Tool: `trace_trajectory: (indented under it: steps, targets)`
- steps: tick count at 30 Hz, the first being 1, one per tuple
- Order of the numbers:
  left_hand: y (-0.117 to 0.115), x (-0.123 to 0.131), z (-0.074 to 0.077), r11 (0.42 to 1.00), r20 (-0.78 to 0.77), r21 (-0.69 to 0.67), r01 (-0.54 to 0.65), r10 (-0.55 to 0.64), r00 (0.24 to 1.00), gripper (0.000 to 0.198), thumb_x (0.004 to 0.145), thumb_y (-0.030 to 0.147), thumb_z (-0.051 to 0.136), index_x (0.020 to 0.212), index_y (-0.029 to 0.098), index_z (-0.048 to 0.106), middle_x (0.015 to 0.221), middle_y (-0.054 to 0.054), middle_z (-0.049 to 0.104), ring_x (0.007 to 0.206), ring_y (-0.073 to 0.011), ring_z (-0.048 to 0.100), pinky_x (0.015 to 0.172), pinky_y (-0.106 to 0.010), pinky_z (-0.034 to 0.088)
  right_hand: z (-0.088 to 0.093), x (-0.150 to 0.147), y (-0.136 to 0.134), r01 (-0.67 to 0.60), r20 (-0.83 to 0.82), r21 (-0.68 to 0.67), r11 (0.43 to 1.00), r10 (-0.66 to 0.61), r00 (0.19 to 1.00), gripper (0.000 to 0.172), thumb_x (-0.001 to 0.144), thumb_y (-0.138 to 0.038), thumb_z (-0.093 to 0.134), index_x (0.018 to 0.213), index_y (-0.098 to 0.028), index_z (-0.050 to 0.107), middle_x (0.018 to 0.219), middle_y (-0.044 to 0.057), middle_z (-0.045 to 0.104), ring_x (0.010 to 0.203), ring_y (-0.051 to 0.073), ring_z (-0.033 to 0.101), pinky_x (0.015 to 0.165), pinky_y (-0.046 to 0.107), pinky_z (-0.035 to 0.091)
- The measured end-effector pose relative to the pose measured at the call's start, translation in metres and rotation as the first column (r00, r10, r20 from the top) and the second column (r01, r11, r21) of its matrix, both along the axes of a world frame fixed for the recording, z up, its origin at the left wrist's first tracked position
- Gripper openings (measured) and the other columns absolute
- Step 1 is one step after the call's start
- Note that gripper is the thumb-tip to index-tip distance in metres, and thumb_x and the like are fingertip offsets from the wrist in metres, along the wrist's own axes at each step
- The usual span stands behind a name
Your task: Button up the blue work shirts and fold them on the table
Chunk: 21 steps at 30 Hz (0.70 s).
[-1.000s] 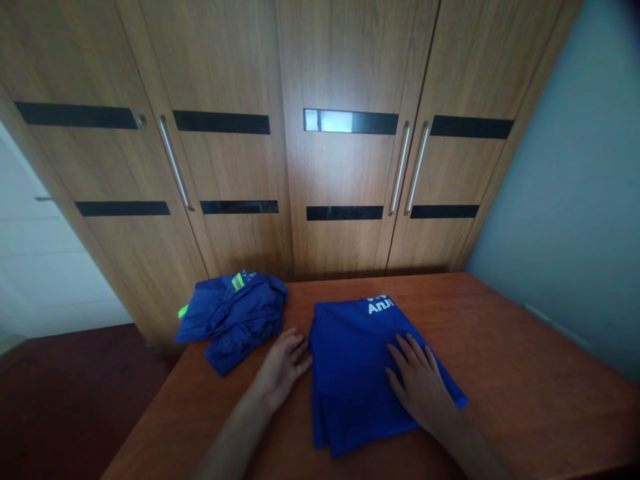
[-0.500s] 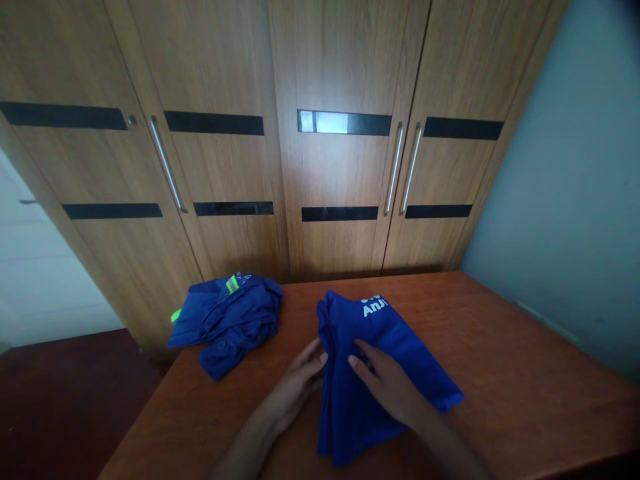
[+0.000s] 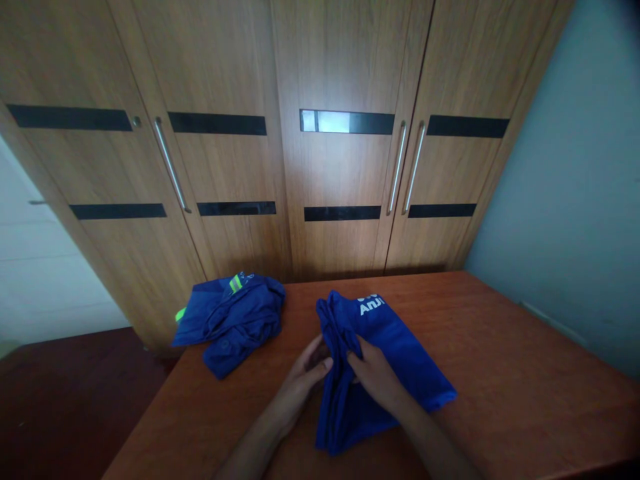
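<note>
A folded royal-blue garment (image 3: 400,353) with white lettering near its top lies on the table in front of me. Its left side is a stack of loose folds. My right hand (image 3: 375,377) is closed on these folds, thumb and curled fingers gripping a layer of cloth. My left hand (image 3: 303,383) cups the left edge, with its thumb against the cloth and its fingertips partly hidden behind the folds. Further left lies a crumpled dark-blue garment (image 3: 240,320) with yellow-green reflective strips and a button; neither hand touches it.
The reddish-brown wooden table (image 3: 500,373) reaches back to a tall wooden wardrobe (image 3: 340,247) with metal handles and black inlays. A pale blue wall (image 3: 560,200) stands on the right. Dark red floor (image 3: 75,393) shows beyond the table's left edge.
My right hand has gone from resting over the cloth to gripping the folds and has drawn slightly left. The left-hand folds are bunched more, and the lettering has tilted.
</note>
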<state>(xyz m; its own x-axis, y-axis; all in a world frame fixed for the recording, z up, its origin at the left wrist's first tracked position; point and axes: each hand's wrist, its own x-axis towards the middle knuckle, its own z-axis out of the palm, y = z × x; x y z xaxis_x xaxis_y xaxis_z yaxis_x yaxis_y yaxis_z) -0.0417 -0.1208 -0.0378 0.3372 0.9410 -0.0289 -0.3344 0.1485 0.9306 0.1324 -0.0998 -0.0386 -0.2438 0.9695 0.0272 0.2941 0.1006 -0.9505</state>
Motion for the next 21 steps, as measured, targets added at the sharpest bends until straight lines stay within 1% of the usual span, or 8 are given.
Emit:
trace_trajectory:
  steps: [3,5,7,10,12,15,18,21]
  targets:
    - [0.0,0.001,-0.001,1.0,-0.038,0.016,-0.014,0.014,0.999,0.059,0.082,0.031,0.067,0.137,0.025,0.047,0.144,-0.008,0.047,0.132,-0.0265,0.044,0.112,-0.042,0.031,0.0,0.001,-0.001,0.005,-0.041,-0.044,0.999,-0.007,0.999,0.035,0.087,-0.032,0.042,0.115,-0.019,0.059,0.092,0.004,0.069,0.078,0.021,0.068,0.058,0.032,0.057]
    - [0.0,0.001,-0.001,0.999,-0.063,0.032,-0.027,0.029,0.998,0.061,0.08,0.032,0.069,0.137,0.026,0.047,0.145,-0.008,0.047,0.132,-0.0268,0.043,0.112,-0.042,0.031,0.002,0.0,-0.002,0.009,-0.012,-0.031,0.999,-0.009,1.0,0.035,0.086,-0.032,0.043,0.115,-0.019,0.059,0.095,0.005,0.069,0.08,0.021,0.068,0.059,0.032,0.057]
    - [-0.001,0.001,0.0,0.998,-0.081,0.051,-0.044,0.048,0.996,0.062,0.079,0.031,0.07,0.137,0.026,0.047,0.145,-0.007,0.046,0.132,-0.0268,0.043,0.112,-0.042,0.031,0.005,-0.002,-0.005,0.009,0.056,0.035,0.999,-0.011,0.998,0.034,0.084,-0.031,0.048,0.114,-0.019,0.059,0.099,0.006,0.07,0.085,0.022,0.068,0.068,0.034,0.057]
    - [-0.002,0.002,0.0,0.995,-0.103,0.069,-0.065,0.072,0.992,0.063,0.078,0.033,0.07,0.136,0.025,0.047,0.145,-0.008,0.046,0.133,-0.0269,0.041,0.113,-0.042,0.029,0.007,-0.003,-0.006,-0.011,0.158,0.166,0.986,-0.016,0.987,0.036,0.079,-0.024,0.054,0.115,-0.02,0.06,0.106,0.006,0.07,0.099,0.023,0.065,0.087,0.035,0.051]
    - [-0.002,0.002,0.0,0.994,-0.125,0.078,-0.078,0.087,0.988,0.063,0.078,0.035,0.069,0.136,0.024,0.047,0.145,-0.008,0.046,0.134,-0.027,0.041,0.113,-0.042,0.029,0.006,-0.003,-0.005,-0.024,0.202,0.196,0.98,-0.016,0.979,0.038,0.08,-0.02,0.052,0.117,-0.02,0.06,0.108,0.007,0.07,0.102,0.023,0.065,0.09,0.034,0.048]
    - [0.001,0.002,-0.004,0.987,-0.191,0.108,-0.122,0.141,0.971,0.065,0.078,0.036,0.068,0.137,0.024,0.044,0.144,-0.008,0.048,0.132,-0.0272,0.042,0.112,-0.042,0.03,0.0,-0.002,-0.002,-0.013,0.244,0.19,0.982,-0.034,0.969,0.036,0.082,-0.016,0.045,0.114,-0.019,0.062,0.105,0.007,0.071,0.099,0.022,0.066,0.088,0.032,0.049]
    - [0.006,0.002,-0.011,0.962,-0.284,0.186,-0.202,0.25,0.926,0.068,0.073,0.031,0.072,0.135,0.019,0.046,0.136,-0.011,0.055,0.127,-0.0292,0.048,0.111,-0.042,0.032,-0.004,-0.001,0.002,-0.01,0.186,0.195,0.981,-0.027,0.982,0.035,0.082,-0.014,0.043,0.109,-0.018,0.065,0.101,0.007,0.072,0.097,0.022,0.066,0.088,0.032,0.049]
    - [0.012,-0.002,-0.015,0.938,-0.306,0.223,-0.264,0.324,0.895,0.067,0.068,0.023,0.071,0.13,0.016,0.05,0.129,-0.012,0.06,0.121,-0.0306,0.053,0.107,-0.043,0.037,-0.003,0.002,0.004,-0.032,0.02,0.201,0.979,0.028,0.999,0.033,0.083,-0.018,0.046,0.108,-0.017,0.067,0.104,0.007,0.071,0.101,0.023,0.064,0.093,0.037,0.046]
